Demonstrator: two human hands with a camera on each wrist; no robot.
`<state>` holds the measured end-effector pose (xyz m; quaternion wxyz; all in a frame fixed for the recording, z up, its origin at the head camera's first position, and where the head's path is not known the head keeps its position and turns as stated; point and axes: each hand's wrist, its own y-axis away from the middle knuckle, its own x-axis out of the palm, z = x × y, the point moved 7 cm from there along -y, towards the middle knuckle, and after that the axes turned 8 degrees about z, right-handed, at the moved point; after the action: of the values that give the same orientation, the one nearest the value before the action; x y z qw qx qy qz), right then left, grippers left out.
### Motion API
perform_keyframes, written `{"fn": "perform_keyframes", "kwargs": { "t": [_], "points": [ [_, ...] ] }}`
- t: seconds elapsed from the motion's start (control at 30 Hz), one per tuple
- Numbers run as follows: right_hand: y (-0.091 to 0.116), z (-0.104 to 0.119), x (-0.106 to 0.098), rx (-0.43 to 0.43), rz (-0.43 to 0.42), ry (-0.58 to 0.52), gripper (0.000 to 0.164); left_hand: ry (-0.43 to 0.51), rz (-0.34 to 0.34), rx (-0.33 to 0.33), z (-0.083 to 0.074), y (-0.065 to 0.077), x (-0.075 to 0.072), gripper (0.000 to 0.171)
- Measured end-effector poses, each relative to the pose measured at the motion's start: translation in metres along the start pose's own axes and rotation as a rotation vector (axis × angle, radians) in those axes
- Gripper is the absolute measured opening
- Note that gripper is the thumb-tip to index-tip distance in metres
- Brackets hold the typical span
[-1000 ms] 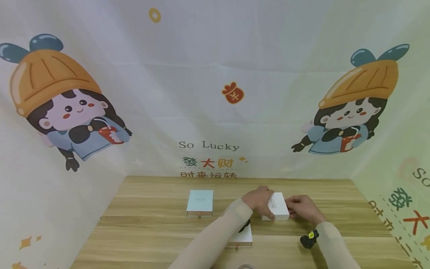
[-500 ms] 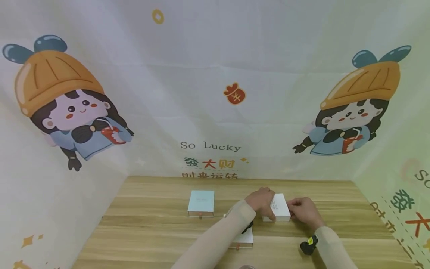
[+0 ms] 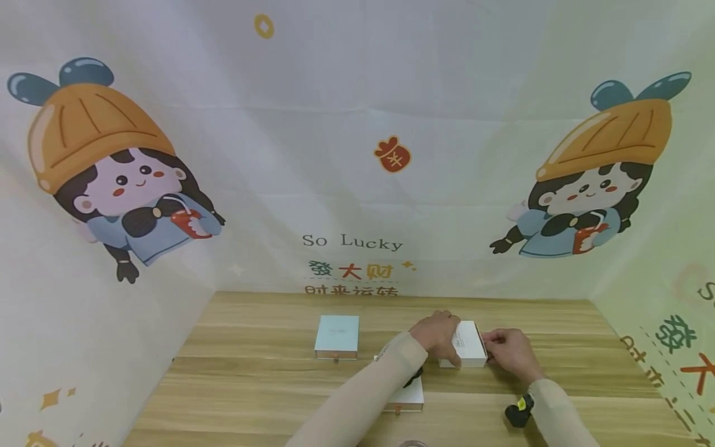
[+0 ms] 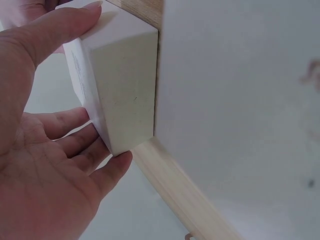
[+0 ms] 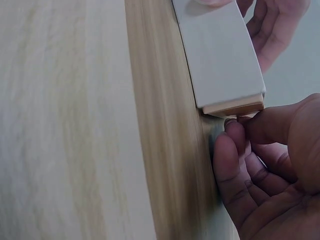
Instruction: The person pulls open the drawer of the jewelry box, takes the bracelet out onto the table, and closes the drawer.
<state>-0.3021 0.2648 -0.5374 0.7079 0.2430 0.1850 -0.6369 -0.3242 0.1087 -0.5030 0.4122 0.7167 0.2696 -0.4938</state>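
Note:
A small white drawer box lies on the wooden table, right of the middle. My left hand grips its left part; in the left wrist view the thumb is on one side of the box and the fingers are on other faces. At the opposite end is my right hand. In the right wrist view its thumb and forefinger pinch at the drawer's end, where the pull tab is mostly hidden. A narrow orange-brown strip of the drawer sticks out of the white sleeve. The drawer's inside is hidden.
A pale blue drawer box lies to the left. Another white drawer box is partly under my left forearm. Part of a round rim shows at the bottom edge. A printed cloth backdrop borders the wooden table.
The drawer has slid slightly out to the right, so a thin dark edge shows at the box's right end. The left hand keeps its grip. The head view has shifted a little.

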Motion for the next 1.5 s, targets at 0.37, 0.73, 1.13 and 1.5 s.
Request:
{"fn": "perform_keyframes", "kwargs": {
  "t": [0.37,0.73,1.13,1.5],
  "points": [
    [0.002,-0.001,-0.008,-0.022,-0.013,0.047,0.020,-0.013,0.007,0.006,0.000,0.000,0.000,0.088],
    [0.002,-0.004,-0.010,0.011,-0.001,0.053,0.020,-0.004,0.031,-0.013,0.003,0.003,0.002,0.091],
    [0.002,-0.009,-0.016,0.009,0.011,0.090,0.021,0.002,0.039,-0.035,0.002,0.002,0.001,0.091],
    [0.005,-0.012,-0.025,-0.008,0.001,0.102,0.022,0.001,0.031,-0.030,0.002,0.002,0.002,0.090]
  ]
}}
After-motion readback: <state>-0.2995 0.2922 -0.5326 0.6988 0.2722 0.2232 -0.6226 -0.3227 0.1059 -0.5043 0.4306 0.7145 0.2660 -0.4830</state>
